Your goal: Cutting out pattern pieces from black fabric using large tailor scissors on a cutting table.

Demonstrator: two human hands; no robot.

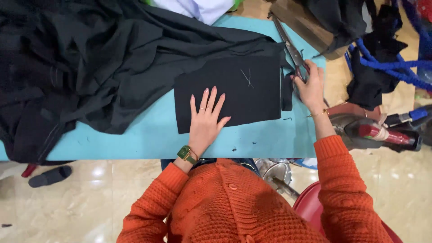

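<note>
Overhead view of a person in an orange knitted cardigan seated at a turquoise surface (148,135), cutting black cloth.

The left hand (205,119) lies flat, palm down and fingers spread, on a neat rectangular black fabric panel (234,92) in the middle of the surface. It grips nothing; it simply presses the panel down near its lower edge. A green wristwatch (186,154) sits on that wrist.

The right hand (311,85) is closed around the handles of a pair of large scissors (291,49), at the panel's right edge. The long blades point away from the person, along that edge. A narrow black strip (286,92) lies just beside the edge, apparently already parted from the panel.

A large heap of loose black cloth (81,67) covers the left and far part of the surface and joins or overlaps the top of the panel; which cannot be told. A pale thread (247,77) lies on the panel. To the right are a red and grey iron (373,130) and blue cords (396,65).

To cut well here, the flat hand should hold the panel taut and still, staying well apart from the blades. The scissors would do best with long, even strokes, the lower blade riding on the surface, following the straight edge so the strip comes away at a steady width without the cloth lifting or bunching.
</note>
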